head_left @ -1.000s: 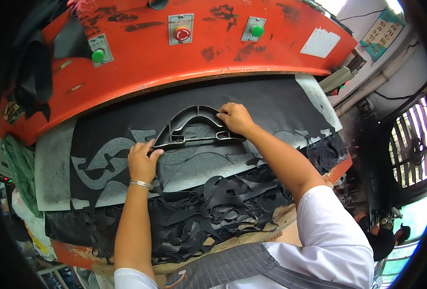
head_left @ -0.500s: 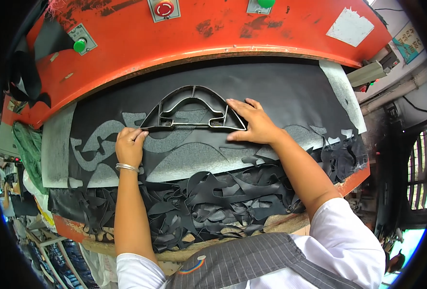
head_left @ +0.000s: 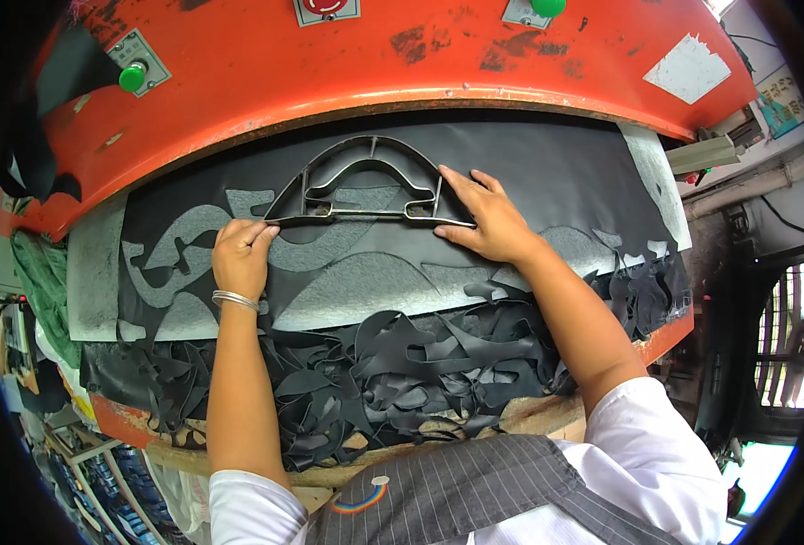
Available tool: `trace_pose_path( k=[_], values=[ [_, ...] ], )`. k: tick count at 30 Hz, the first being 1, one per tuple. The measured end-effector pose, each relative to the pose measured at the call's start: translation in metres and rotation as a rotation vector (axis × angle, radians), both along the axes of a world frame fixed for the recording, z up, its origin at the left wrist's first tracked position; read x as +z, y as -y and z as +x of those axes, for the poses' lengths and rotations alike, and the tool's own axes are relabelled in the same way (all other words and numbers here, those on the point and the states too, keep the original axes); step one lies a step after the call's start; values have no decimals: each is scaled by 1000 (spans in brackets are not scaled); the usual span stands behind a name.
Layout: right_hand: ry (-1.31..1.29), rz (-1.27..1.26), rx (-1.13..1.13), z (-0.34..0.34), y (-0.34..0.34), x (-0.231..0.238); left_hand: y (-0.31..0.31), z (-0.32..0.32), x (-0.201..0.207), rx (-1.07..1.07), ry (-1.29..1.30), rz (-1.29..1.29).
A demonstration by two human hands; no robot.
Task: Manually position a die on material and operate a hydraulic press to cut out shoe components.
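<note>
A curved steel cutting die (head_left: 374,153), an arched frame with cross ribs and a straight lower edge, rests on a black sheet of leather-like material (head_left: 547,173). My left hand (head_left: 241,259), wearing a bangle, pinches the die's left tip between thumb and fingers. Around its right end, my right hand (head_left: 493,218) holds on, thumb at the lower corner and fingers along the curved side. Grey-white backing (head_left: 356,291) shows through curved cut-outs in the sheet, to the left of the die and along the near edge.
Beyond the sheet stands an orange-red machine beam (head_left: 365,64) with green buttons (head_left: 133,76) and a red button (head_left: 325,5). Tangled black offcuts (head_left: 402,363) lie along the near side, above a worn wooden edge (head_left: 538,418). Green plastic sheeting (head_left: 43,282) hangs at left.
The whole view has shifted slightly. Both hands keep their hold on the die, which sits at most a little farther from me on the sheet.
</note>
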State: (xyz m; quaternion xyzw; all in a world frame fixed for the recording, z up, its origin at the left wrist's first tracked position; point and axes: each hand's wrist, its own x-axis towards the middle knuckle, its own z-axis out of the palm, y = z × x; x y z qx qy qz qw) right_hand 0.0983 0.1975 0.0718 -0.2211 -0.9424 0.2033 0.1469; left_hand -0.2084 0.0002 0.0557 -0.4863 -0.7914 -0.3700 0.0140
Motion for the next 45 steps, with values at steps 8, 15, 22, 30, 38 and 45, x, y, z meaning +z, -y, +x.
trace_pose_path(
  k=[8, 15, 22, 30, 38, 45],
  values=[
    [6, 23, -12, 2, 7, 7, 6, -3, 0, -1, -25, 25],
    [-866, -281, -473, 18, 66, 55, 56, -9, 48, 16, 210, 276],
    [-1252, -112, -553, 22, 57, 131, 90, 8, 153, 135, -361, 863],
    [-1100, -147, -457, 72, 159, 103, 171, 53, 150, -59, -233, 484],
    [35, 93, 143, 122, 352, 25, 277, 224, 36, -551, 63, -182],
    [94, 239, 74, 125, 359, 1, 277, 261, 21, -340, -77, -82]
  ],
)
